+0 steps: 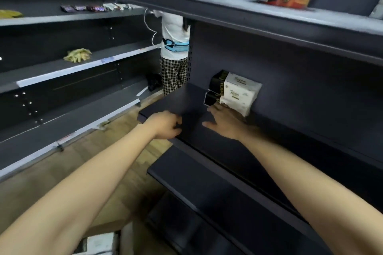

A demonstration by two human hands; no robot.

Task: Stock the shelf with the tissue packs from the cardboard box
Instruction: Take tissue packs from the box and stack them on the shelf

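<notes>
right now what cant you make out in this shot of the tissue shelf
Head view only:
- Cardboard box: cut off by the bottom edge and behind the left forearm; contents unclear.
- Lowest white tissue pack: partly hidden behind the right hand.
- Left hand: fingertips curl out of sight at the shelf edge.

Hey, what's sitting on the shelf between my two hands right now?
Nothing: in the head view only bare dark shelf lies between the left hand and the right hand.
</notes>
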